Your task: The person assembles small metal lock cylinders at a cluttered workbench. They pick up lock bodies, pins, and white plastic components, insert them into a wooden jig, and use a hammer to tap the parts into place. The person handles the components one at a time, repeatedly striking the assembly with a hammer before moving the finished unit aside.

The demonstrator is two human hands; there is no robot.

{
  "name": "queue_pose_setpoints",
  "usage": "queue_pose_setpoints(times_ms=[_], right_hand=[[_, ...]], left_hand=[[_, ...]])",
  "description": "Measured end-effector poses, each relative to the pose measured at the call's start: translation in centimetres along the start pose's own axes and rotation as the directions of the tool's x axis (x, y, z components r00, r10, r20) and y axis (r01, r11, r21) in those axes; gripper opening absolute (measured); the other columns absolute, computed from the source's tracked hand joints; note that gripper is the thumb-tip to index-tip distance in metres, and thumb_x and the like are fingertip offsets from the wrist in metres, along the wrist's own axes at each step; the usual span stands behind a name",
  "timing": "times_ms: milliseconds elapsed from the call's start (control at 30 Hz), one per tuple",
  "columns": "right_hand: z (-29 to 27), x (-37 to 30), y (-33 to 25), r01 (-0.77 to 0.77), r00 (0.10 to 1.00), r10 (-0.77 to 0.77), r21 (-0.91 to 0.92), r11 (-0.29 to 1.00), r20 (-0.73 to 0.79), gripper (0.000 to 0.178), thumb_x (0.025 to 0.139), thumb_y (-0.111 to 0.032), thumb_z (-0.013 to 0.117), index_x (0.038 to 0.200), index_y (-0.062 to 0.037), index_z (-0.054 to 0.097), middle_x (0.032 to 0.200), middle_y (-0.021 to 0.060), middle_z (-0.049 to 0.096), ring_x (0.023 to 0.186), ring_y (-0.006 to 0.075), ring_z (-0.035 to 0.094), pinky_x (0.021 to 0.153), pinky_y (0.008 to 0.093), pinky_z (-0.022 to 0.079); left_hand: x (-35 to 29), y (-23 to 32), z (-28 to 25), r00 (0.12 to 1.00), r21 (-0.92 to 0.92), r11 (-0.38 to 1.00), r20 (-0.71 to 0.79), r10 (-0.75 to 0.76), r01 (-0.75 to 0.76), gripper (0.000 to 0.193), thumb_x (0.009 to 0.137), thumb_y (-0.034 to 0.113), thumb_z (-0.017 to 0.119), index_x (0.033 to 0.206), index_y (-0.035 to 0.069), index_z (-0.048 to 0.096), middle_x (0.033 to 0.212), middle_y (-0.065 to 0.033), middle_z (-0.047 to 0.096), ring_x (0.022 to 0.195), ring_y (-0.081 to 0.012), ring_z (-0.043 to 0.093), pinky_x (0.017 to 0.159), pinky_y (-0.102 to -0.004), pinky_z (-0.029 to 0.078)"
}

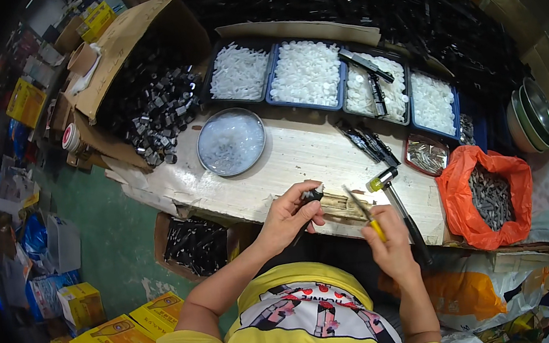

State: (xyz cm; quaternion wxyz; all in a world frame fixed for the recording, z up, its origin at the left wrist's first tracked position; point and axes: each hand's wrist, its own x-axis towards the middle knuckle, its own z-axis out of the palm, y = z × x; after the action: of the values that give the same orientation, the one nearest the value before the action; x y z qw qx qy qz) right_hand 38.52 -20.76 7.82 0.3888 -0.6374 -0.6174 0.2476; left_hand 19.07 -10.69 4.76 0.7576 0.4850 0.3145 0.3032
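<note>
My left hand (290,214) is closed around a small black plastic part (312,196) with a bit of white at its top; the fingers hide much of it. In my right hand (390,243) is a yellow-handled tool (377,229), its slim metal shaft pointing up and left toward the black part, apart from it. Whether the shaft is a screwdriver's cannot be made out. Between the hands, at the table's near edge, lies a worn wooden block (340,206). A hammer (394,194) with a yellow-tipped head rests just right of the block.
Trays of white plastic pieces (307,71) line the table's back. Several black assemblies (368,143) lie before them. A round dish (231,142) of clear pieces stands left, near heaped dark metal parts (164,109). An orange bag (458,202) of grey parts sits right, beside a small dish of pins (427,154).
</note>
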Motion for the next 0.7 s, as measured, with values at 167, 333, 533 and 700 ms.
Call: queue_pose_setpoints(times_ms=[167,333,533,700], right_hand=[[1.6,0.6,-0.8,0.143,0.979,-0.134,-0.051,0.988,0.152,0.017,0.080,-0.009,0.061,0.086,0.0028,0.049,0.099,0.0172,0.052,0.086,0.0343,0.048,0.077,0.0385,0.040],[2.3,-0.1,-0.5,0.134,0.973,-0.120,-0.059,0.989,0.198,0.019,0.080,-0.009,0.060,0.089,0.0037,0.049,0.100,0.0174,0.051,0.088,0.0350,0.046,0.080,0.0404,0.038],[2.5,-0.3,-0.6,0.136,0.972,-0.119,-0.072,0.988,0.202,0.021,0.081,-0.010,0.059,0.093,0.0040,0.048,0.104,0.0181,0.048,0.091,0.0363,0.046,0.080,0.0405,0.038],[2.4,-0.3,-1.0,0.134,0.965,-0.102,-0.118,0.984,0.243,0.022,0.081,-0.009,0.059,0.093,0.0047,0.048,0.102,0.0195,0.048,0.090,0.0366,0.048,0.076,0.0398,0.041]], left_hand=[[-1.4,1.2,0.1,0.996,0.257,0.963,-0.064,-0.066,0.080,0.030,0.090,0.013,0.051,0.119,0.006,0.046,0.079,-0.0038,0.056,0.063,-0.0073,0.055,0.051,-0.0181,0.044],[-2.0,1.3,0.2,0.996,0.237,0.971,-0.090,0.011,0.011,0.031,0.090,0.018,0.053,0.118,0.005,0.051,0.072,-0.0024,0.055,0.057,-0.0058,0.052,0.048,-0.0182,0.043],[-2.1,1.4,0.2,0.994,0.230,0.972,-0.106,-0.022,0.047,0.032,0.089,0.020,0.056,0.115,0.002,0.055,0.080,-0.0057,0.057,0.060,-0.0072,0.052,0.047,-0.0198,0.044],[-1.9,0.0,-0.1,0.975,0.440,0.885,-0.083,0.207,-0.151,0.029,0.089,0.018,0.053,0.114,0.004,0.055,0.065,-0.0018,0.053,0.052,-0.0059,0.050,0.046,-0.0175,0.041]])
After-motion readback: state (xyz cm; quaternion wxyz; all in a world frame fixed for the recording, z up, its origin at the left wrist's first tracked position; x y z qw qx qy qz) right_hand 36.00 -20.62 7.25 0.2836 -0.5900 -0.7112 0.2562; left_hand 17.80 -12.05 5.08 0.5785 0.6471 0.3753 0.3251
